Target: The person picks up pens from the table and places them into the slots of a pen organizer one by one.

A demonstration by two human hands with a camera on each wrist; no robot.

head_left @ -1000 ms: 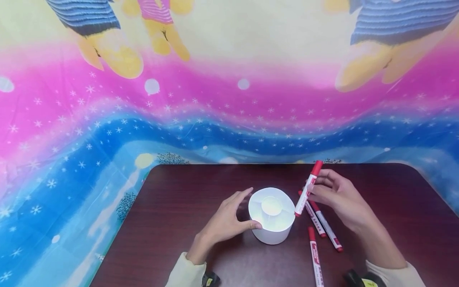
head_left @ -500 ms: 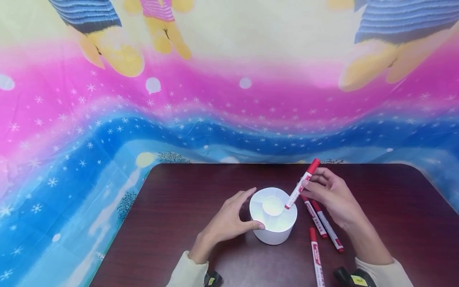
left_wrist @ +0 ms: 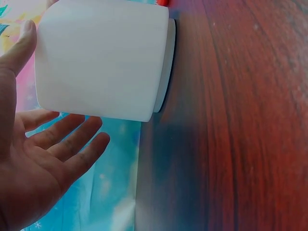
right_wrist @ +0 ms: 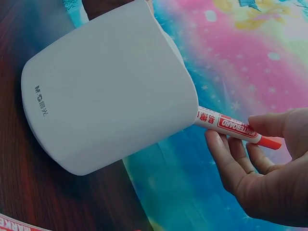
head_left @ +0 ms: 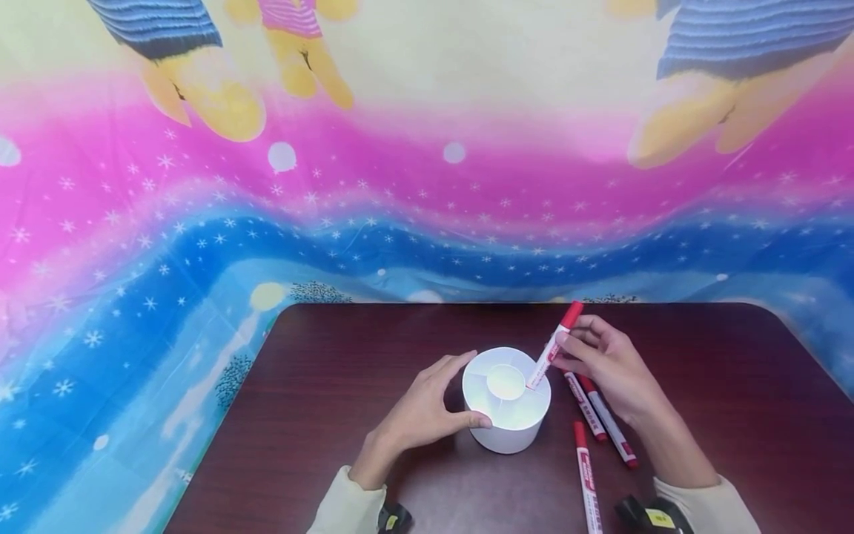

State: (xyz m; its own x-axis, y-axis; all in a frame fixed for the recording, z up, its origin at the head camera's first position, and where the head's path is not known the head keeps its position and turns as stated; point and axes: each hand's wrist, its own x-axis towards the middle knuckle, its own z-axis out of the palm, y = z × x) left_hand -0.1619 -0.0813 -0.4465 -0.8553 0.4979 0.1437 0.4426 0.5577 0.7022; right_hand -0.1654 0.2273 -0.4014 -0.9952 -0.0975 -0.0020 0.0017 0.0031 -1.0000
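A white round pen holder (head_left: 510,437) stands upright on the table, divided into several compartments around a central ring. My left hand (head_left: 427,408) spreads around its left side with fairly straight fingers, the thumb touching the near rim. In the left wrist view, the loose fingertips (left_wrist: 98,139) show beside the holder's wall. My right hand (head_left: 610,363) pinches a red-capped whiteboard marker (head_left: 555,347) between thumb and fingers. It slants cap up, its lower end within the rim at the right compartment. The right wrist view hides that end behind the holder's wall (right_wrist: 110,91).
Two red-and-white markers (head_left: 586,408) (head_left: 612,424) lie close together right of the holder. Another marker (head_left: 587,478) lies nearer the front. The dark wooden table (head_left: 320,386) meets a colourful printed cloth (head_left: 400,185) at its back edge.
My right hand has moved left, bringing the marker from beside the holder to over its right compartment, then slightly down into it. My left hand has stayed at the holder.
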